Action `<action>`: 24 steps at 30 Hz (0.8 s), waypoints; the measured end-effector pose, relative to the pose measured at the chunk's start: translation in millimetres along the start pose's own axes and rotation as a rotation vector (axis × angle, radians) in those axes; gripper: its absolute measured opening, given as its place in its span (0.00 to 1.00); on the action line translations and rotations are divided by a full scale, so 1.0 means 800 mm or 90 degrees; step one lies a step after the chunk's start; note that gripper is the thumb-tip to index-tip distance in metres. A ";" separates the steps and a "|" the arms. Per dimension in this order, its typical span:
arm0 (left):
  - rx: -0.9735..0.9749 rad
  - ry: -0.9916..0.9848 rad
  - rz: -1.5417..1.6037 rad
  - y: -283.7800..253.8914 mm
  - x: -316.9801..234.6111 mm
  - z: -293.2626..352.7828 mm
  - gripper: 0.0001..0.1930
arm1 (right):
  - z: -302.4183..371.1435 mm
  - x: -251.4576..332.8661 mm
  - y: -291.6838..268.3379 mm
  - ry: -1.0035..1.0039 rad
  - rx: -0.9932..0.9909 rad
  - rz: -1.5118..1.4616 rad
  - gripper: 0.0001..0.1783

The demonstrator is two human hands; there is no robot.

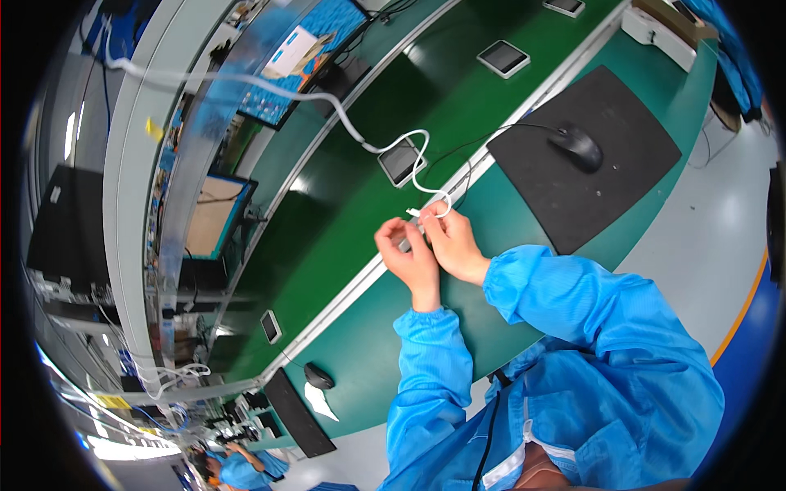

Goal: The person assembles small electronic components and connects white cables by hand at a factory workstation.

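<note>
My right hand (455, 247) pinches a white cable (443, 196) close to its small plug, which points left above my fingers. From there the cable loops up and runs off to the upper left. Right beside it, my left hand (409, 260) is closed with curled fingers. A small pale piece shows between its fingers, too little of it to name. Both hands are over the metal edge strip between the green conveyor belt and the green bench. Just beyond them lies a white-framed device with a dark screen (400, 164), the cable passing over it.
More such devices (503, 58) lie along the green belt (344, 204). On the right, a black mouse (578, 147) rests on a black mat (606, 180). Another mouse (318, 376) is at lower left. Monitors (303, 57) stand beyond the belt. A person in blue (241, 470) is far off.
</note>
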State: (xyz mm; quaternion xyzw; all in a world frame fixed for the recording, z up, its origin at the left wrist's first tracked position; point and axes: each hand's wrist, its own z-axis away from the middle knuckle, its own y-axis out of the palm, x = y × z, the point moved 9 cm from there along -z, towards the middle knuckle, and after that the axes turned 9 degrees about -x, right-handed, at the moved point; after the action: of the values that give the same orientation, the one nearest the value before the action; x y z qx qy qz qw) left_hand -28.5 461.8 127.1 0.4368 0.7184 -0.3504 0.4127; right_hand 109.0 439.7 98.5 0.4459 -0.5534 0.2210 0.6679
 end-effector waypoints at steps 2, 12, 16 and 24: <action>-0.036 0.034 0.005 0.017 -0.008 -0.032 0.15 | -0.002 0.004 -0.007 -0.039 -0.022 0.010 0.14; 0.219 0.072 -0.071 0.090 0.073 -0.167 0.39 | 0.007 0.008 0.002 0.039 0.003 -0.023 0.14; 0.291 0.117 -0.127 0.116 0.058 -0.147 0.46 | 0.000 0.004 -0.007 0.003 -0.001 0.018 0.14; 0.266 0.058 -0.176 0.054 0.051 -0.138 0.49 | 0.014 0.004 0.005 0.001 0.034 0.006 0.15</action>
State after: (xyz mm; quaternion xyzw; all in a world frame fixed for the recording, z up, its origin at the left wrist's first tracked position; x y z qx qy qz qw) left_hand -31.7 586.9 130.0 0.4257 0.7013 -0.5240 0.2288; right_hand 100.2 431.6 102.6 0.4604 -0.5490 0.2392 0.6553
